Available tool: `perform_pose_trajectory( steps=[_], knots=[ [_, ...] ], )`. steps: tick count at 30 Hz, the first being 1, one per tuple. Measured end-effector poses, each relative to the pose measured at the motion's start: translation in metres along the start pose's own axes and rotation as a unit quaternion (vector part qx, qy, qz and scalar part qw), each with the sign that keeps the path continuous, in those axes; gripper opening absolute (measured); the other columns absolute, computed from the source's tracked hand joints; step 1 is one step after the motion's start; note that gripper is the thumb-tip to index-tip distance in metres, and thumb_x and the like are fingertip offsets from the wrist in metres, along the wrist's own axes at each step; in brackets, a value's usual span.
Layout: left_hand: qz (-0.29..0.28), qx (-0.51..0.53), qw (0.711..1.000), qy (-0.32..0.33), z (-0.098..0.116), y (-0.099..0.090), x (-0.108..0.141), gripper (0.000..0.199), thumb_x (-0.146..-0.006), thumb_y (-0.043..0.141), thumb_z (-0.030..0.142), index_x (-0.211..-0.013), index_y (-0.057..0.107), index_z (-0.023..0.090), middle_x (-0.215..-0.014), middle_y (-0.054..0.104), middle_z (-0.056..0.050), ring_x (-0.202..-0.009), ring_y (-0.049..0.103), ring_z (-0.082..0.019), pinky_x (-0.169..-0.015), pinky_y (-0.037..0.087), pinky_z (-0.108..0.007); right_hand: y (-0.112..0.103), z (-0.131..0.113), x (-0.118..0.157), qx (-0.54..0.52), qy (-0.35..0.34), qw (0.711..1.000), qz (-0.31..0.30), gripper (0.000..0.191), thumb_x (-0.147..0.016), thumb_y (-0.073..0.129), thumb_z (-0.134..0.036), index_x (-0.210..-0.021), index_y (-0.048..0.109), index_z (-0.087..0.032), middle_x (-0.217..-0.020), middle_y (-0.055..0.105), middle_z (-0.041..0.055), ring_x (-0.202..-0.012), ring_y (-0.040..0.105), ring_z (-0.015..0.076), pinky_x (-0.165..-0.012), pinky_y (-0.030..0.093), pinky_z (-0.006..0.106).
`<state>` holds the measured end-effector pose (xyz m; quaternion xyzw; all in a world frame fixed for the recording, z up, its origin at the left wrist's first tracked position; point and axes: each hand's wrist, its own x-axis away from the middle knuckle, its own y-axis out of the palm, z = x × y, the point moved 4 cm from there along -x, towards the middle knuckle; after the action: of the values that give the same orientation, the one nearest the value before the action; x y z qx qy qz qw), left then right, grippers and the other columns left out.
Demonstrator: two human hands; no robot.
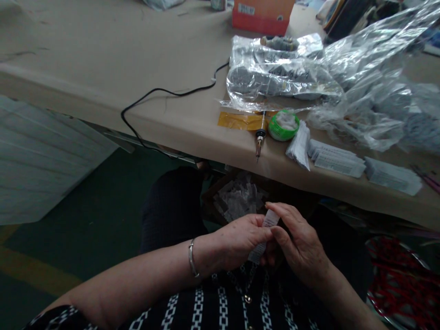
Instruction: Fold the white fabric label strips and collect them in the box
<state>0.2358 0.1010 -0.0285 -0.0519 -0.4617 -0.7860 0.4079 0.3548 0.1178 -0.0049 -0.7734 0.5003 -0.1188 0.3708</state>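
In front of my body, below the table edge, my left hand (237, 240) grips a small white printed label (271, 218) between thumb and fingers. The label's lower end hangs out beneath that thumb. My right hand (304, 243) is curled around the label's upper part, its thumb and index finger at the label's edge. Its other fingers are partly hidden. Below the table, just beyond my hands, sits a box (209, 201) full of loose pale paper pieces (240, 197).
On the table edge lie stacked printed labels (338, 158), a folded paper bundle (299, 145), a green tub with white stuffing (283, 124) and a pen-like tool with a metal tip (260, 140). Behind are clear plastic bags (275, 78), a black cable (154, 90) and an orange-red box (263, 16).
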Motion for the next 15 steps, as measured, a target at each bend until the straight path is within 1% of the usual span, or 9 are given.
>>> perform_pose_trajectory(
  steps=[2,4,8,10,12,13,15],
  knots=[
    [-0.005,0.007,1.000,0.007,0.001,-0.002,-0.001,0.028,-0.077,0.063,0.040,-0.068,0.052,0.015,-0.055,0.048,0.004,-0.049,0.049,-0.007,-0.045,0.035,-0.019,0.001,0.002,-0.001,-0.014,0.019,1.000,0.015,0.040,-0.093,0.045,-0.036,-0.128,0.050,-0.019,-0.117,0.061,0.0106,-0.111,0.057,0.0226,-0.095,0.048,0.036],
    [-0.004,0.011,1.000,0.019,0.001,-0.004,-0.001,0.031,-0.075,0.064,0.043,-0.068,0.051,0.016,-0.056,0.046,0.005,-0.049,0.049,-0.007,-0.045,0.034,-0.019,0.001,0.004,-0.003,-0.034,0.052,0.998,0.024,0.042,-0.092,0.046,-0.036,-0.130,0.048,-0.020,-0.116,0.062,0.0097,-0.107,0.060,0.0219,-0.092,0.049,0.035],
    [0.020,0.003,0.999,0.040,0.004,-0.008,0.001,0.034,-0.074,0.064,0.046,-0.068,0.050,0.016,-0.056,0.045,0.005,-0.048,0.048,-0.007,-0.044,0.033,-0.019,0.007,0.009,-0.009,-0.099,0.121,0.988,-0.010,0.036,-0.091,0.049,-0.039,-0.122,0.055,-0.023,-0.106,0.066,0.0062,-0.091,0.065,0.0188,-0.083,0.052,0.031],
    [0.021,0.019,0.999,0.043,0.006,-0.009,0.001,0.032,-0.076,0.064,0.044,-0.071,0.050,0.016,-0.057,0.046,0.005,-0.048,0.049,-0.007,-0.044,0.032,-0.019,0.009,0.013,-0.014,-0.164,0.158,0.974,-0.005,0.036,-0.090,0.050,-0.039,-0.123,0.054,-0.025,-0.099,0.067,0.0035,-0.083,0.065,0.0160,-0.076,0.054,0.028],
    [0.031,0.051,0.997,0.042,0.009,-0.012,0.001,0.026,-0.078,0.064,0.040,-0.077,0.053,0.016,-0.059,0.046,0.005,-0.049,0.050,-0.007,-0.046,0.034,-0.019,0.011,0.017,-0.020,-0.241,0.186,0.953,0.009,0.035,-0.090,0.051,-0.040,-0.123,0.053,-0.027,-0.093,0.066,0.0014,-0.078,0.064,0.0139,-0.070,0.054,0.025],
    [0.037,0.071,0.996,0.042,0.012,-0.014,0.001,0.023,-0.078,0.064,0.037,-0.079,0.054,0.016,-0.059,0.047,0.005,-0.050,0.051,-0.008,-0.047,0.035,-0.019,0.012,0.018,-0.023,-0.275,0.190,0.942,0.017,0.035,-0.089,0.053,-0.040,-0.121,0.054,-0.028,-0.094,0.065,0.0012,-0.079,0.064,0.0137,-0.071,0.054,0.024],
    [0.047,0.113,0.991,0.046,0.017,-0.020,0.000,0.018,-0.079,0.063,0.032,-0.082,0.055,0.016,-0.059,0.046,0.005,-0.052,0.053,-0.009,-0.050,0.037,-0.020,0.013,0.018,-0.027,-0.321,0.183,0.928,0.036,0.038,-0.085,0.058,-0.041,-0.121,0.054,-0.029,-0.102,0.064,0.0025,-0.090,0.064,0.0157,-0.078,0.053,0.026]
  ],
)
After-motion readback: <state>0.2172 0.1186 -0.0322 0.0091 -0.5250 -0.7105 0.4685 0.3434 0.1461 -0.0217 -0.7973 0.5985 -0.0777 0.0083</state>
